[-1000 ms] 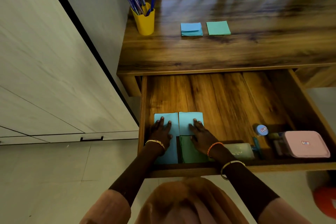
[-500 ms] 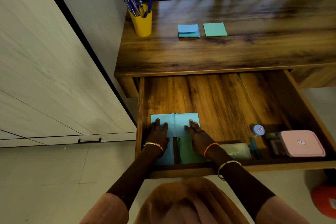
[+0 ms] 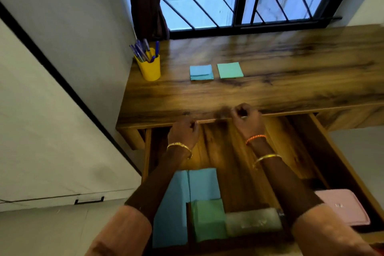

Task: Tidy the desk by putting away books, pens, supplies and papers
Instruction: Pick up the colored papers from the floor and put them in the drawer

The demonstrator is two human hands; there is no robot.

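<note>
Wood-grain counter (image 3: pixel 270 72) runs under the barred window, its drawer (image 3: pixel 336 156) pulled open below. Both hands hover at the counter's front edge, fingers loosely curled and holding nothing: left hand (image 3: pixel 182 131) at 9 o'clock of the right hand (image 3: pixel 247 120). On the counter, at 12 o'clock from the hands, lie a blue notepad (image 3: pixel 201 72) and a green notepad (image 3: pixel 230 70) just beside it; a yellow pen cup (image 3: pixel 150 68) stands at 10 o'clock. Blue paper (image 3: pixel 176 203), a green pad (image 3: pixel 208 219) and a pink case (image 3: pixel 345 206) sit in the drawer.
</note>
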